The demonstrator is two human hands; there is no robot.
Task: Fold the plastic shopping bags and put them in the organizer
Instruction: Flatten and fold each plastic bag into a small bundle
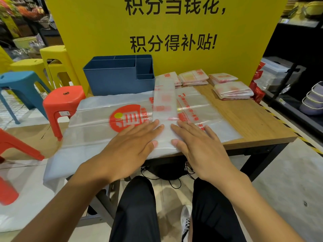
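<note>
A clear plastic bag folded into a long narrow strip (164, 105) runs away from me down the middle of the table. Flat beneath it lies a large clear bag with a red logo (97, 123), its left end hanging over the table edge. My left hand (132, 144) presses flat on the strip's near left side, fingers straight. My right hand (197, 142) presses flat on its near right side. The blue organizer (118, 79) with several compartments stands at the back left. Folded bags sit in small stacks (232, 90) at the back right.
The wooden table (258, 126) backs onto a yellow sign board (174, 32). Red (63, 103), blue (21, 84) and yellow stools (56, 56) stand to the left. Dark shelves with bowls (312, 100) stand to the right. My legs are under the table's front edge.
</note>
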